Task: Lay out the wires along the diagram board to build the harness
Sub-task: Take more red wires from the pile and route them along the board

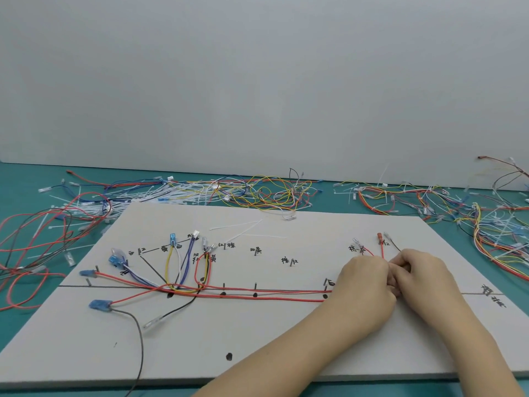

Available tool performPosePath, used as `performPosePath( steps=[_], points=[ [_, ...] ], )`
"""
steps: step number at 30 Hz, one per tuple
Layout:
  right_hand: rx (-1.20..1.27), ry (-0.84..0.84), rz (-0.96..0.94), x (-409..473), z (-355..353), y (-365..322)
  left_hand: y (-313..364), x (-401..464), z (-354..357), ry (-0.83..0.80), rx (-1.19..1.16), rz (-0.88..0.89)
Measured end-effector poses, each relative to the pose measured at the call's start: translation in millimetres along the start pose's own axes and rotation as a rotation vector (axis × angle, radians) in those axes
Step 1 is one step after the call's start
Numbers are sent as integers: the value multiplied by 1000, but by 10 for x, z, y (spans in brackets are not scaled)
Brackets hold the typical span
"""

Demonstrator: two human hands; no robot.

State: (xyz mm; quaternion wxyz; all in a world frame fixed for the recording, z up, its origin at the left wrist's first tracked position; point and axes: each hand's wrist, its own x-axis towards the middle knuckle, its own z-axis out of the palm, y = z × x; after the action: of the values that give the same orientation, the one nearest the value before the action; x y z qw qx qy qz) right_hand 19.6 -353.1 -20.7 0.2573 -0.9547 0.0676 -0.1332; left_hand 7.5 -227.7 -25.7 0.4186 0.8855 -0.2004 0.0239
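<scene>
Red wires [257, 293]: two thin, flexible red strands run side by side along the drawn trunk line of the board, from the left junction to the hands at right, apparently guided by the upright pins.
Left hand [365, 285]: knuckles up, fingers curled and pressed against the right hand over the wire run; what they pinch is hidden, likely the red strands.
Right hand [420, 275]: fingers curled tight, meeting the left hand's fingertips; its grip cannot be told for certain.
Branch ends [380, 239]: short red and dark leads rise from between the hands to small terminals beside handwritten labels.
Left junction [177, 287]: yellow, white, blue and black wires loop up to their labels, ending in blue and clear sleeved connectors.
Diagram board [286, 339]: flat, matte, pale grey, marked with black lines and dots.
Surroundings: loose wire bundles and white cable ties [237, 227] lie on the teal table [17, 184].
</scene>
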Motion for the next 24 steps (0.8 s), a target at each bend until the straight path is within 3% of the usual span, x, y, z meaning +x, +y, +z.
performPosePath(
  steps=[15, 21, 24],
  points=[
    [34, -12, -80, -130, 200, -273, -285, -119, -311, -6, -22, 1],
    [36, -54, -59, -121, 176, -308, -290, -126, -359, -5, 49, 110],
    [50, 61, -39, -141, 183, -400, -281, -134, -394, -26, 61, 200]
  ],
)
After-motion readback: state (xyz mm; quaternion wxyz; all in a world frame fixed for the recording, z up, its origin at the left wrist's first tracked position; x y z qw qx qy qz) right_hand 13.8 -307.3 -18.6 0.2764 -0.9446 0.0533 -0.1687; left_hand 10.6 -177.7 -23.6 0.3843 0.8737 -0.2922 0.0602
